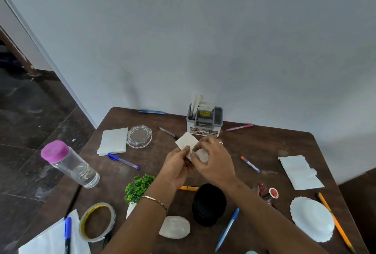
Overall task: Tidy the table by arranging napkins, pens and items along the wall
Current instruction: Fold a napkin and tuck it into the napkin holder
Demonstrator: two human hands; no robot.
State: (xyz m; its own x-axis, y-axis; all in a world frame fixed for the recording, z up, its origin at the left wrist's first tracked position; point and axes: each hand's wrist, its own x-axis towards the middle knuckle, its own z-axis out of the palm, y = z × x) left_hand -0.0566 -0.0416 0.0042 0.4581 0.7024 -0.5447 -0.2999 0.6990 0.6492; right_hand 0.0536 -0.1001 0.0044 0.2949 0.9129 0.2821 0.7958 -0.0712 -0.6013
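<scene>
Over the middle of the brown table (254, 147), both my hands hold a small white napkin (186, 140). My left hand (176, 167) pinches its lower edge, and my right hand (213, 160) grips its right part, which is bunched under the fingers. A grey organiser box (204, 122) with folded napkins stands by the wall just beyond. Other napkins lie at the left (113, 140), at the right (300, 172) and at the near left corner (50, 237). Pens lie scattered: blue (151, 112) and pink (240, 127) by the wall, black (167, 132), and blue (123, 161).
A glass ashtray (139, 136), a pink-capped bottle (70, 164), a tape roll (97, 222), a small green plant (138, 187), a black jar (209, 205), a white stone (175, 227), a scalloped paper doily (312, 219), an orange-capped pen (249, 164), a yellow pencil (335, 225) and a blue pen (227, 229) crowd the table.
</scene>
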